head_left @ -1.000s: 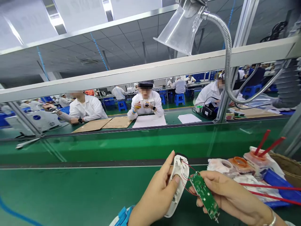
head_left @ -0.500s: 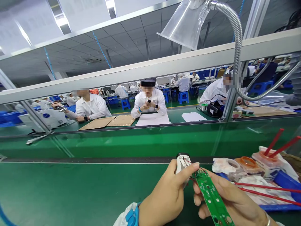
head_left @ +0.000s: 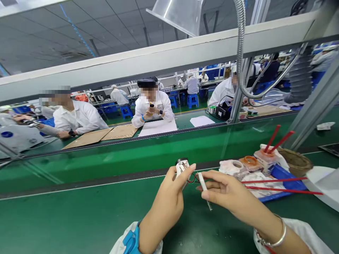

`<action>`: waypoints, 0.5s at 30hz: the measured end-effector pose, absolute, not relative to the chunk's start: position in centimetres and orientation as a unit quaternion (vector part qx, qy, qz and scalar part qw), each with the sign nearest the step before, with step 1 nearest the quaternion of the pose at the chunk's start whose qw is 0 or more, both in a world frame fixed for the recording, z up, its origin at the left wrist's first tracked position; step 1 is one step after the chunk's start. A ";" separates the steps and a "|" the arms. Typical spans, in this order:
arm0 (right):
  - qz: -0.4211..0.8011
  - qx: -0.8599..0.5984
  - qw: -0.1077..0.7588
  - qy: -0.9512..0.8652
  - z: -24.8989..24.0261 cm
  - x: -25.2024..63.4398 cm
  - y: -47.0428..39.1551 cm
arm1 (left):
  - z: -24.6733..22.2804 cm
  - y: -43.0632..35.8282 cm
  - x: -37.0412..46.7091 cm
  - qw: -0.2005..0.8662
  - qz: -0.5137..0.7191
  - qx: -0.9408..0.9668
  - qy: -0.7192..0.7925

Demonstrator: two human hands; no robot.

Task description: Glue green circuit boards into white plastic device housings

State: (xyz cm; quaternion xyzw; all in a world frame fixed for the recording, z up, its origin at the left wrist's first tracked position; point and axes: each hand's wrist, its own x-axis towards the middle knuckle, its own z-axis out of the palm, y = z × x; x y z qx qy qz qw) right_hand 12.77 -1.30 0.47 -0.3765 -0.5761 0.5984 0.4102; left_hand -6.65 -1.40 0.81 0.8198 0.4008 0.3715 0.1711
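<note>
Since the earlier frame the circuit board [head_left: 202, 181] has turned from its broad green face to a narrow, pale side, and the tray with its contents sits further left in view. The board is in front of the wearer, beside the white casing [head_left: 182, 168] with its black end; thin red and dark wires [head_left: 192, 179] span the small gap between them.

Green work surface [head_left: 79, 218] spreads below both pieces and far to the left. Beyond them runs its far edge, a dark strip [head_left: 106, 180], with a green panel [head_left: 119, 151] behind it. To the right, room narrows at the blue tray [head_left: 273, 197], where two red sticks [head_left: 280, 179] lie across white material, pointing toward the right hand [head_left: 225, 190].

That hand is narrowed to a pinch, thumb and fingers closed on the board. The left hand [head_left: 169, 197] is wrapped around the casing, thumb over its upper part; its hidden fingers cannot be made out. Past the tray stands a woven basket [head_left: 298, 162]. Across the panel, a person in white [head_left: 155, 106] holds a small dark object [head_left: 151, 106].
</note>
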 end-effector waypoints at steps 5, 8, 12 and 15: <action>0.473 -0.400 0.452 -0.642 1.2 12.5 -2.4 | 0.1 -1.2 -6.2 0.102 0.357 0.832 0.411; 0.385 -0.420 0.467 -0.676 1.4 12.4 -2.8 | -0.7 -1.3 -5.6 0.062 0.351 0.836 0.417; 0.309 -0.442 0.483 -0.690 1.2 12.4 -2.9 | -1.8 -1.6 -4.5 0.043 0.339 0.843 0.417; 0.346 -0.450 0.486 -0.665 1.0 12.3 -2.7 | -2.4 -1.6 -4.1 0.045 0.338 0.843 0.416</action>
